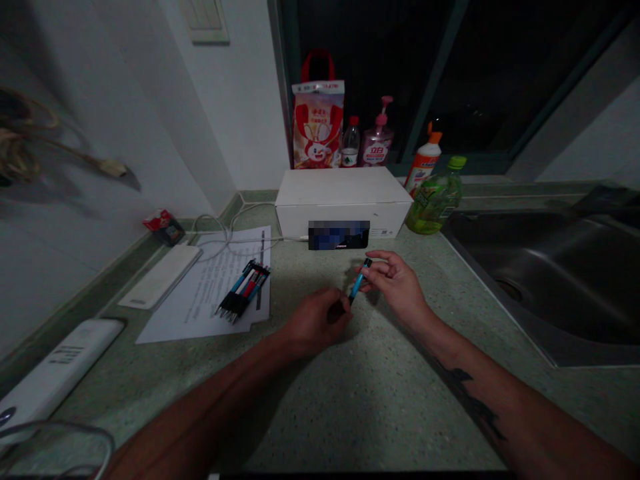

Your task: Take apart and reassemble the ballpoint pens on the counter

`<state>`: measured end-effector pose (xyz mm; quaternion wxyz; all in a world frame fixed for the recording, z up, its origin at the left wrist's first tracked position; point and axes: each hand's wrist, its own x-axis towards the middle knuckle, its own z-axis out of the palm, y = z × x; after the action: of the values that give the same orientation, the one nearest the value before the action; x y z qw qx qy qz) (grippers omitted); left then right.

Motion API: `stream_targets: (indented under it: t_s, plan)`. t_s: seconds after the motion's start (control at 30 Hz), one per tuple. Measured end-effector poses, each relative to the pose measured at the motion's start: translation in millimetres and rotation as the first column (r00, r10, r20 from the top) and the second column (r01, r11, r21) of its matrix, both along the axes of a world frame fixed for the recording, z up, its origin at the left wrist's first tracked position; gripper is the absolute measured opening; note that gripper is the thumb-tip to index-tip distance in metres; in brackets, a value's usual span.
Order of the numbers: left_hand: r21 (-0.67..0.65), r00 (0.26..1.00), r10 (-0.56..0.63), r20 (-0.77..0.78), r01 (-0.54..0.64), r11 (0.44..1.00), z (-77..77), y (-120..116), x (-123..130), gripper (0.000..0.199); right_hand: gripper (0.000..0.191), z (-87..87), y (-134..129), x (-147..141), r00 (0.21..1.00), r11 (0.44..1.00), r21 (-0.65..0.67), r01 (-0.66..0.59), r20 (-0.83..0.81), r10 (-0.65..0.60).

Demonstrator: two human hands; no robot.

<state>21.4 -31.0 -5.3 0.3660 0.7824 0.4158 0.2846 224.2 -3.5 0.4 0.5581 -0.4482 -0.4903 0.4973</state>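
Note:
A blue pen (359, 283) with black ends slants between my two hands, just above the speckled green counter. My left hand (323, 319) is closed around its lower end, and the fingers hide the tip. At the upper end, my right hand (393, 283) pinches the pen near its black top between thumb and fingers. To the left, a bunch of several pens (244, 291), blue, red and black, lies on a printed sheet of paper (205, 293). Behind my hands a phone (340, 235) leans against a white box (345, 188).
A steel sink (550, 287) is set into the counter at right, with a green bottle (437, 197) beside it. At left lie a white flat box (161, 277), a small red-and-black packet (164, 227) and a power strip (60, 373) with cables. More bottles and a bag (319, 127) stand behind.

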Motion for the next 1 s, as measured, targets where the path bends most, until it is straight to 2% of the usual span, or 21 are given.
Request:
stream_targets:
  t_s: [0.17,0.27,0.37,0.47,0.5,0.57,0.63,0.7,0.73,0.8,0.83,0.9,1.0]
  plan:
    - [0.015,1.000,0.002,-0.005,-0.002,1.000,1.6,0,0,0.001,0.052,-0.6,1,1,1.000,1.000,0.003,-0.008,0.020,0.008]
    - [0.012,1.000,0.008,-0.014,-0.008,1.000,-0.4,1,0,0.001,0.068,-2.3,0,2,1.000,1.000,0.009,-0.011,0.017,0.011]
    - [0.021,0.999,0.028,-0.017,-0.028,0.999,-3.9,3,-1,0.001,0.079,-7.6,-1,-3,0.996,0.996,-0.022,-0.089,0.028,0.090]
    - [0.036,0.999,0.033,-0.011,-0.032,0.999,-5.9,4,-2,0.004,0.062,-15.9,-2,-8,0.976,0.980,-0.047,-0.191,0.093,0.195]
    - [0.033,1.000,0.023,-0.012,-0.023,0.999,-5.9,5,-2,0.006,0.055,-18.3,-1,-7,0.971,0.980,-0.039,-0.193,0.140,0.196]
    - [0.019,1.000,0.013,-0.016,-0.013,1.000,-4.8,5,-3,0.013,0.047,-20.9,2,-1,0.951,0.993,0.009,-0.114,0.291,0.106]
    - [0.002,0.999,0.020,-0.026,-0.020,1.000,-2.9,4,-3,0.022,0.045,-19.9,8,12,0.854,0.995,0.087,0.047,0.513,-0.085]
    - [-0.012,0.999,0.032,-0.032,-0.032,0.999,-1.3,4,-3,0.027,0.044,-16.1,14,29,0.639,0.969,0.155,0.194,0.729,-0.245]
    - [-0.017,0.999,0.034,-0.036,-0.035,0.999,-0.7,3,-3,0.028,0.045,-13.8,17,38,0.529,0.957,0.165,0.239,0.804,-0.270]
    - [-0.021,0.999,0.027,-0.044,-0.028,0.999,0.0,3,-3,0.028,0.047,-9.8,22,51,0.363,0.948,0.138,0.288,0.900,-0.241]
    - [-0.016,0.999,0.022,-0.047,-0.023,1.000,0.1,3,-4,0.028,0.048,-8.3,25,56,0.307,0.943,0.123,0.308,0.926,-0.221]
    - [0.001,0.999,0.011,-0.053,-0.011,1.000,0.1,3,-4,0.028,0.049,-6.6,27,60,0.234,0.937,0.108,0.332,0.953,-0.193]
    - [0.021,0.998,0.007,-0.065,-0.005,1.000,-0.2,2,-4,0.028,0.053,-5.4,28,58,0.169,0.933,0.108,0.342,0.970,-0.174]
